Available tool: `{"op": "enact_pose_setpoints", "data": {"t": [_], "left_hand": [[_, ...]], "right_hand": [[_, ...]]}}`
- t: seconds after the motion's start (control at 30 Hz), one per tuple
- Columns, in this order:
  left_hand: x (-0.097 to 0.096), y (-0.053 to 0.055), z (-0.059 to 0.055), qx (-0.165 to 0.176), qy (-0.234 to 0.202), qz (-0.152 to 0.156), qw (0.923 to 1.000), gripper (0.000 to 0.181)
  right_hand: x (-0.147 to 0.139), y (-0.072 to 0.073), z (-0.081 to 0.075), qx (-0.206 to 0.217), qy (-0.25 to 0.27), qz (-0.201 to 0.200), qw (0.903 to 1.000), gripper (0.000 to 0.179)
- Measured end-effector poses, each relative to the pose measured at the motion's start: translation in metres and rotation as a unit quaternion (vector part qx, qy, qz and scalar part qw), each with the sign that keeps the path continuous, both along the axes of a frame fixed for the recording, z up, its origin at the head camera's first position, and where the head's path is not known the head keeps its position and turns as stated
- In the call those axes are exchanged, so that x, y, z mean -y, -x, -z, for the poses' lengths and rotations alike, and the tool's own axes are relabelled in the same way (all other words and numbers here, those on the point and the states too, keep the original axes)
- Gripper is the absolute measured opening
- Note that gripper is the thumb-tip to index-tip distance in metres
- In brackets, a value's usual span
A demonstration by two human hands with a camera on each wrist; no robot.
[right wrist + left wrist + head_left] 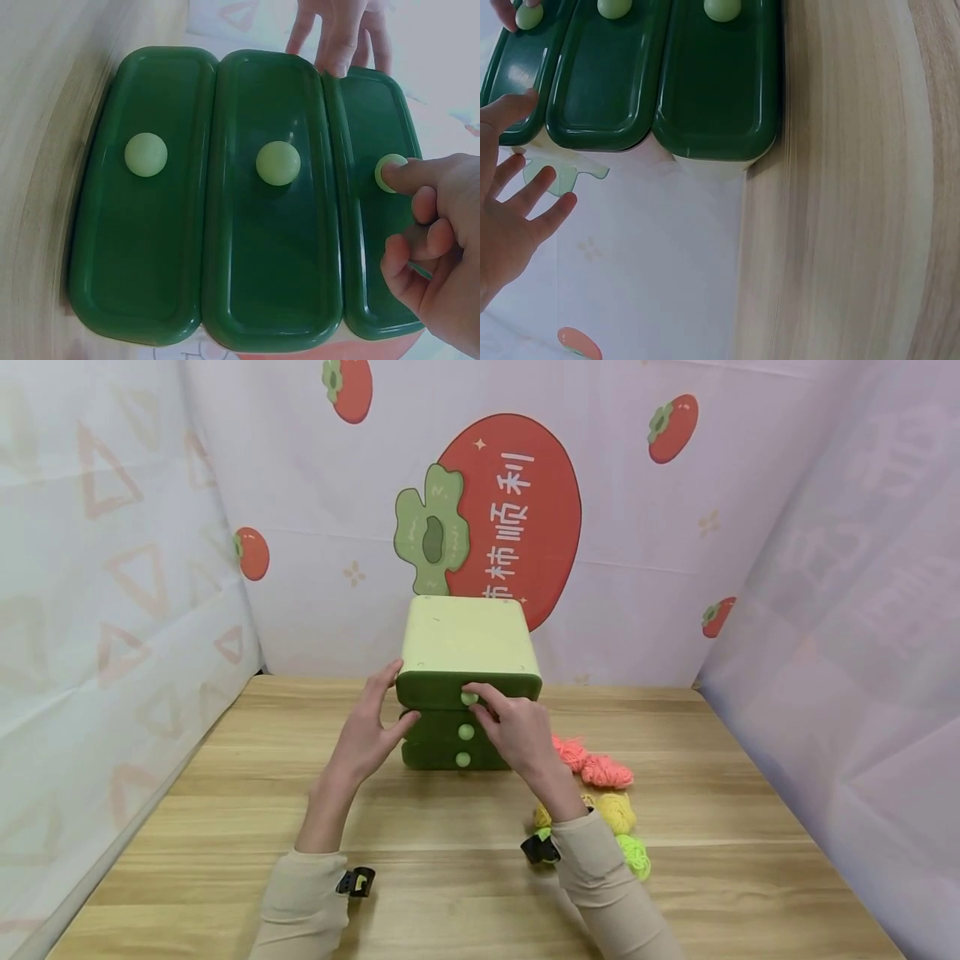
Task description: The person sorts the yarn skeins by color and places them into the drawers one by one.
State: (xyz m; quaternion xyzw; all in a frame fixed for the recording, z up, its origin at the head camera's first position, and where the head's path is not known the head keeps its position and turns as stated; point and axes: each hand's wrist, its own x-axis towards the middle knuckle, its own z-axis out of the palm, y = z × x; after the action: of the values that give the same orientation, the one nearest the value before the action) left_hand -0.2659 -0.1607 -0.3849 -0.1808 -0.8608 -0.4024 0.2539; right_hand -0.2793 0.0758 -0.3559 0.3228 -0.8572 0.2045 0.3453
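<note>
A small chest (468, 635) with a pale yellow-green top and three dark green drawer fronts stands on the table. Each front carries a round light green knob. At the top drawer (431, 690), my right hand (521, 739) holds the knob (468, 698) between thumb and index finger; its other fingers are curled in the right wrist view. My left hand (363, 735) lies along the chest's left side, fingers spread and thumb by the front edge. The middle knob (278, 163) and bottom knob (146, 154) are untouched.
Right of the chest on the wooden table (450, 893) lie coral yarn bundles (607, 772), a yellow yarn ball (617, 814) and lime green yarn (636, 857), partly hidden by my right forearm. A printed cloth backdrop (622, 577) rises behind and at both sides.
</note>
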Motion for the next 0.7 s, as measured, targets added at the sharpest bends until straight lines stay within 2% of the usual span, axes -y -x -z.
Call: {"op": "enact_pose_setpoints", "data": {"t": [0.23,0.7], "left_hand": [[-0.0028,0.0015,0.0006,-0.025,-0.016,0.012,0.9995,0.079],[-0.0060,0.0002,0.0009,-0.016,-0.008,0.016,0.9997,0.086]], "right_hand": [[0.0013,0.0001,0.0013,0.001,0.005,0.001,1.0000,0.024],[-0.0001,-0.0031,0.0000,0.003,0.010,-0.006,0.9999,0.024]]}}
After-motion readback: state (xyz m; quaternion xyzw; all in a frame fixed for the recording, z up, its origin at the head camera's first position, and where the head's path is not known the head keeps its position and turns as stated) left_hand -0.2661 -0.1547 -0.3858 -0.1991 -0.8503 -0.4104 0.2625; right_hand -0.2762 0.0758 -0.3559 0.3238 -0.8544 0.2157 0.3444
